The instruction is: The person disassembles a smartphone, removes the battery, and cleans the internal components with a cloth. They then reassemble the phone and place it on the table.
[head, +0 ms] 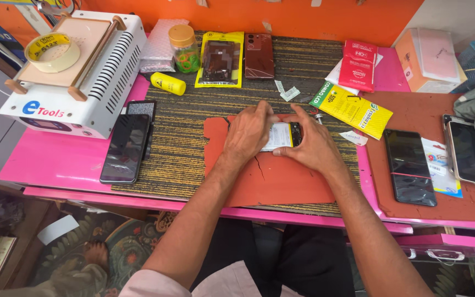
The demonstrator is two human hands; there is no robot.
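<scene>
Right now your left hand point(250, 133) lies flat, palm down, fingers pressing on the left end of an opened phone with a pale battery showing point(281, 136), while your right hand point(311, 144) curls around its right end, thumb and fingers gripping the edge. That phone rests on a cracked orange-red rubber mat point(270, 176), which sits on a striped brown-and-yellow woven mat point(182, 143) atop the pink counter point(56, 159). Just right of your hands lies a flat yellow packet point(353, 110). Farther left, a dark-screened phone point(126, 147) lies beside a white boxy heating machine point(83, 77) carrying a roll of yellow tape point(51, 52). Well to the right, two more dark phones point(410, 165) rest on a brown mat point(457, 192).
</scene>
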